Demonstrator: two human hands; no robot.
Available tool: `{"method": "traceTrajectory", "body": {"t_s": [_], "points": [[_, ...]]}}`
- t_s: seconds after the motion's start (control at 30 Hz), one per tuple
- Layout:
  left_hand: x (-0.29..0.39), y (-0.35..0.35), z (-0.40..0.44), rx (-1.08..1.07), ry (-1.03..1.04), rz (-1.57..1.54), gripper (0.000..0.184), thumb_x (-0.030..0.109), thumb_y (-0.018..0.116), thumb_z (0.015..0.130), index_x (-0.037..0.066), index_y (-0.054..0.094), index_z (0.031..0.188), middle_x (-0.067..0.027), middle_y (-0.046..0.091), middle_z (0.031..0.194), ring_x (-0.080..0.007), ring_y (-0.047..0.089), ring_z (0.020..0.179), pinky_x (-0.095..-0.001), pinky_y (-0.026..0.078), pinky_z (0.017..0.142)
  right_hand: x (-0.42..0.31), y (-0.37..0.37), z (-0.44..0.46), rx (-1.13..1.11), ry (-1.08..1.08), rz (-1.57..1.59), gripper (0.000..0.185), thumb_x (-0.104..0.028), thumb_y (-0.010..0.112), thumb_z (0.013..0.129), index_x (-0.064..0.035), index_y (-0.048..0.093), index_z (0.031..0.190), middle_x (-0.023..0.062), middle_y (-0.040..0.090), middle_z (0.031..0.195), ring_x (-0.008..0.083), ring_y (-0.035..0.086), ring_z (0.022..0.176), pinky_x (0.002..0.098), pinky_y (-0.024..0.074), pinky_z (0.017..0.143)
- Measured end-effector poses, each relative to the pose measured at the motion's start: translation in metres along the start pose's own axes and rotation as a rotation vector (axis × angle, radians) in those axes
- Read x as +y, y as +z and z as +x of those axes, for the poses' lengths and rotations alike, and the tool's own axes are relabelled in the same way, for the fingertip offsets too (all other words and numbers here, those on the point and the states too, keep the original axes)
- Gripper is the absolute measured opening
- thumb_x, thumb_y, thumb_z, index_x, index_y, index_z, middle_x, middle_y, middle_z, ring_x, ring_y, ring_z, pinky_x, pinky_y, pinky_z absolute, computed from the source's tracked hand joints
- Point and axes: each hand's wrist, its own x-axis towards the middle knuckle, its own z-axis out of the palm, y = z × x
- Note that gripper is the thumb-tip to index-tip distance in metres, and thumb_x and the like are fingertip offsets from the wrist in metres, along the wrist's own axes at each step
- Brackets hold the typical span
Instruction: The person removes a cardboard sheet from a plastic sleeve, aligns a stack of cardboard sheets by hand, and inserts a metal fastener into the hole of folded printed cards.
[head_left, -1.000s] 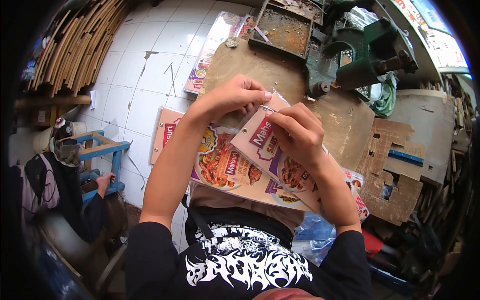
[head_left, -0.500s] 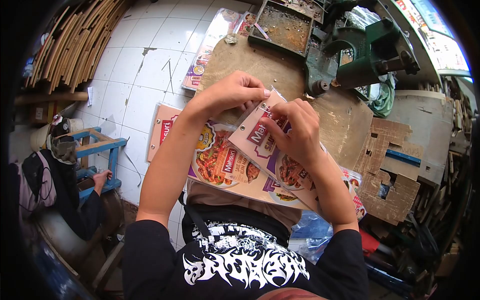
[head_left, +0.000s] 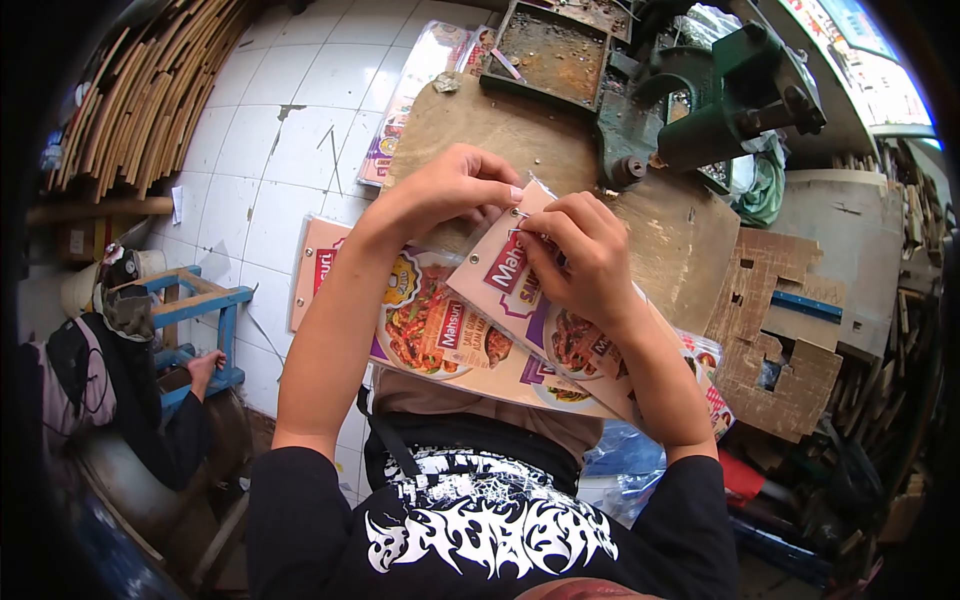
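A pink plastic-covered sign (head_left: 482, 275), printed "Mahsuri" with food pictures, lies slanted over other similar signs. My left hand (head_left: 468, 190) is closed on its upper corner, thumb at the edge beside an eyelet. Just right of that eyelet, my right hand (head_left: 582, 250) pinches a small, thin metal piece (head_left: 519, 229) against the face of the sign; its exact kind is too small to make out. Beneath lies a larger food-printed sign (head_left: 425, 315). Another sign with eyelets (head_left: 312, 270) shows to the left of my left forearm.
A wooden tabletop (head_left: 670, 235) carries a green metal press (head_left: 700, 130) and a dirty metal tray (head_left: 545, 55). More signs (head_left: 405, 100) are stacked beyond the left edge. Cut boards (head_left: 770, 340) stand at right. At left, a person's hand (head_left: 205, 370) is near a blue stool (head_left: 215, 295).
My right fingers have shifted left and up to the eyelet, and the small metal piece now shows between them. My left hand stays on the corner. The view has shifted slightly.
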Motion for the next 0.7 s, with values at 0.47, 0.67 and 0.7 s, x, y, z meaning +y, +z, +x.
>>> {"method": "traceTrajectory", "body": {"t_s": [0.47,0.67,0.7], "points": [[0.0024,0.0000,-0.0009,0.046,-0.004,0.021,0.027,0.021,0.072,0.084,0.000,0.068,0.100,-0.0015,0.066,0.086,-0.0053,0.059,0.074,-0.0179,0.046,0.064,0.0017,0.0016,-0.0030,0.044,0.028,-0.046,0.012,-0.008,0.072,0.073,-0.0069,0.062,0.081,0.0060,0.058,0.075,0.0247,0.056,0.069,0.0361,0.0432,0.062],[0.0038,0.0002,-0.0005,0.057,0.000,0.016,0.030,0.020,0.074,0.082,-0.003,0.068,0.100,-0.0042,0.065,0.085,-0.0080,0.060,0.073,-0.0200,0.048,0.064,-0.0007,0.0019,-0.0029,0.043,-0.037,-0.054,0.012,-0.007,0.072,0.074,-0.0058,0.062,0.081,0.0069,0.058,0.075,0.0250,0.056,0.068,0.0358,0.0442,0.062],[0.0040,0.0004,-0.0006,0.061,0.001,0.022,0.030,0.020,0.074,0.082,-0.003,0.068,0.100,-0.0042,0.065,0.084,-0.0080,0.060,0.073,-0.0201,0.048,0.064,-0.0007,0.0022,-0.0028,0.043,-0.037,-0.054,0.012,-0.007,0.072,0.074,-0.0058,0.062,0.081,0.0069,0.058,0.075,0.0250,0.056,0.068,0.0358,0.0442,0.062]]}}
